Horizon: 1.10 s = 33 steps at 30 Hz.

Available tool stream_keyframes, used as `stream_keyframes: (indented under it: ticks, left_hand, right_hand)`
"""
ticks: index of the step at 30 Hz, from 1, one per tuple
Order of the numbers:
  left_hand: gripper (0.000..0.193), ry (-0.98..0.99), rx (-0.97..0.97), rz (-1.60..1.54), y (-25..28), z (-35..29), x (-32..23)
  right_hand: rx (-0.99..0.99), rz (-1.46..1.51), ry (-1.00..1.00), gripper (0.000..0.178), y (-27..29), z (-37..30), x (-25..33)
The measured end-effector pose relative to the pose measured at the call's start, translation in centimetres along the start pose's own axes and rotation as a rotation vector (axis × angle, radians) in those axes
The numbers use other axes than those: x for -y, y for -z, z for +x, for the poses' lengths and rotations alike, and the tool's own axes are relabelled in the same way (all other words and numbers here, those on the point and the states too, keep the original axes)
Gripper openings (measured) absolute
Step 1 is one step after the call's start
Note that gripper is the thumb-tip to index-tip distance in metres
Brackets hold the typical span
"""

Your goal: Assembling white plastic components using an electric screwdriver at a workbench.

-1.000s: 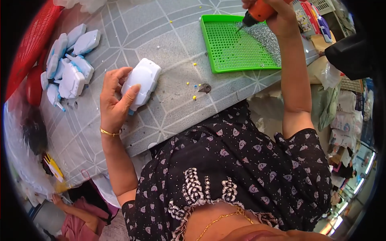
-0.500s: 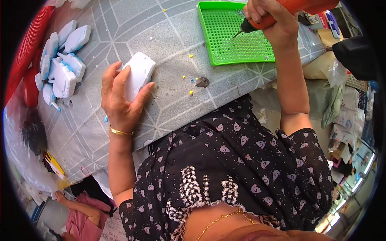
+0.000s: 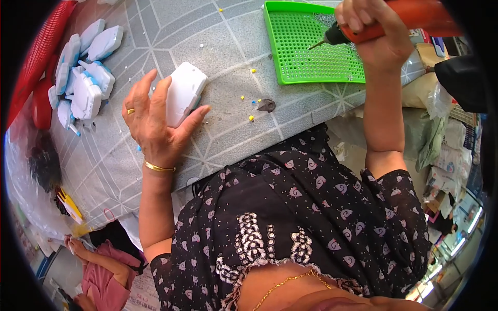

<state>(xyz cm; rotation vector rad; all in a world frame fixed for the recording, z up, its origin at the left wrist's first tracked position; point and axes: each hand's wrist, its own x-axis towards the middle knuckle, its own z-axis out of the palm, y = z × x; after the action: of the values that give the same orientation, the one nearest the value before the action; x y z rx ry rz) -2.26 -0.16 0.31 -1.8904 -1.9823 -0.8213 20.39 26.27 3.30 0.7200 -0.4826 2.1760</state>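
On the grey patterned tabletop lies a white plastic casing (image 3: 185, 92), tilted slightly from upright in the picture. My left hand (image 3: 158, 116) is around its near end with fingers spread, the index fingertip at its left edge and the thumb by its lower right edge. At upper right, my right hand (image 3: 381, 39) grips an orange electric screwdriver (image 3: 415, 20) with a black chuck. Its thin bit points down-left over a green perforated tray (image 3: 282, 78), where small silver screws (image 3: 326, 19) lie. Whether the bit touches anything I cannot tell.
Several white-and-blue plastic parts (image 3: 85, 98) are heaped at left, near a red basket (image 3: 39, 57). Small yellow bits (image 3: 251, 118) and a dark grey piece (image 3: 266, 105) lie mid-table. A person in pink (image 3: 106, 282) is at lower left. The table's front edge runs close to my body.
My left fingers have loosened and spread from the casing. My right hand has shifted a little rightward with the screwdriver, whose bit stays over the tray. The whole view has shifted slightly.
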Motion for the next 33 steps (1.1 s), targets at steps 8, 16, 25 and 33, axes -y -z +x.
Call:
stream_keyframes:
  ticks: [8, 16, 25, 33]
  left_hand:
    - [0.051, 0.010, 0.055, -0.484, 0.4, 2.6, -4.9]
    - [0.039, -0.006, 0.000, -0.626, -3.3, 4.4, -6.7]
    - [0.017, -0.070, -0.069, -0.681, -6.6, 7.9, -8.4]
    - [0.013, 0.026, -0.023, -0.757, -9.6, 10.3, -10.0]
  right_hand:
    - [-0.033, -0.044, -0.116, 0.013, -7.7, 0.6, -5.3]
    - [-0.207, -0.837, -0.152, 0.016, -10.2, 0.3, -5.6]
    - [0.008, -0.125, -0.003, 0.012, -5.7, 2.1, -4.3]
    - [0.011, 0.383, 0.086, 0.010, -5.1, 1.9, -0.7]
